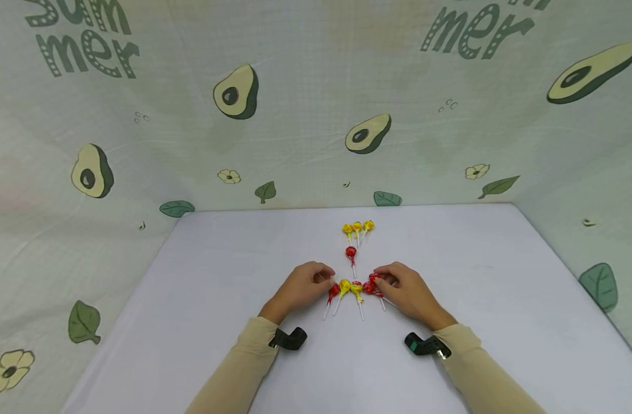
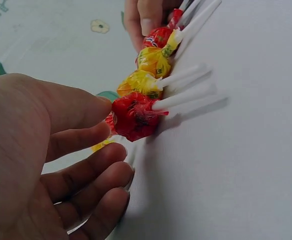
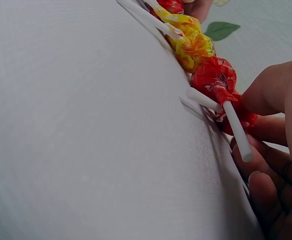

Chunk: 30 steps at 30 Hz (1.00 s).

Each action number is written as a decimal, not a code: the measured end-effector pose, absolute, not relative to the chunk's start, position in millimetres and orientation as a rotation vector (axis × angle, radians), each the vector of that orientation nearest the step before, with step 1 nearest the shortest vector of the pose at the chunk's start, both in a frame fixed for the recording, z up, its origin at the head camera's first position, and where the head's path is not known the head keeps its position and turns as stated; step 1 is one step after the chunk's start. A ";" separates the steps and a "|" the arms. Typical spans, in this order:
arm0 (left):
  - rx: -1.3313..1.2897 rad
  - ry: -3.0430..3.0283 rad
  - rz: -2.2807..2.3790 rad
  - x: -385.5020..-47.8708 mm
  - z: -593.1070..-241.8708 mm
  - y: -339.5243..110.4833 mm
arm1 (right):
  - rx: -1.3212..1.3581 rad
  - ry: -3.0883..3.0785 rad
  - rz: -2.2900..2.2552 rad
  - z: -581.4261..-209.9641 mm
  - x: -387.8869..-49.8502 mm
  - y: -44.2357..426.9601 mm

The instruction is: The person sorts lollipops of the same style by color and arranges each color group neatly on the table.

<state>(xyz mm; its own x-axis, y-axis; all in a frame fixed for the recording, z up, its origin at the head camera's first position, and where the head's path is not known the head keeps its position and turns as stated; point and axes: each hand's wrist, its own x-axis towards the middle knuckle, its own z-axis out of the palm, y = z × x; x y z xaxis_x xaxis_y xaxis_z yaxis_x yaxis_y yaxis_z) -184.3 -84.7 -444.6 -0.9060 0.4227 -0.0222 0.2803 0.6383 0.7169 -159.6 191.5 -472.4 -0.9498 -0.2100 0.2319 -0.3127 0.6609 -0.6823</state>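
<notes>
1. One lone red lollipop [image 1: 351,252] on the white bench [image 1: 191,299], head away from the person, stick toward the near side.
2. Just beyond the lone red lollipop, a cluster of three yellow lollipops [image 1: 356,227], with sticks toward it.
3. On the near side of the lone red lollipop, a side-by-side row, with sticks toward the person. From left to right: an end red lollipop [image 1: 333,291], a yellow pair [image 1: 345,285], an inner red lollipop [image 1: 367,288] and an outer red lollipop [image 1: 374,278], close together.
4. Nearer than the lone red lollipop and to its left, the left hand [image 1: 306,286], pinching the end red lollipop by its wrapped head between thumb and index finger, other fingers loosely bent.
5. Nearer than the lone red lollipop and to its right, the right hand [image 1: 408,288], pinching the outer red lollipop between thumb and fingers, right against the inner one.
6. Well nearer than the lone red lollipop, beige sleeves [image 1: 238,374] and black wrist devices [image 1: 291,339].
7. Well beyond the lone red lollipop, a pale cloth [image 1: 295,144] with printed avocados [image 1: 236,92] and leaves.
</notes>
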 end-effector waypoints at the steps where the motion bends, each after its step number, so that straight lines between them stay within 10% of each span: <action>1: 0.583 2.678 1.116 -182.9 -445.2 -85.1 | 0.438 -2.738 1.166 -472.5 -159.8 191.6; 30: 0.650 2.723 1.128 -175.3 -462.6 -86.6 | 0.452 -2.772 1.149 -470.1 -160.3 193.0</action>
<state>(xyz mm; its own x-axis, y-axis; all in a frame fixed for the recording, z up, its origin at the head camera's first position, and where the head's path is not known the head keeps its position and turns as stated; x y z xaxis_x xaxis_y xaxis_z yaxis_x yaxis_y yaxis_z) -175.3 -86.6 -462.6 -0.9000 0.4330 0.0495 0.3412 0.6292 0.6983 -160.3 193.0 -470.1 -0.9501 -0.2313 0.2096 -0.3117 0.6697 -0.6741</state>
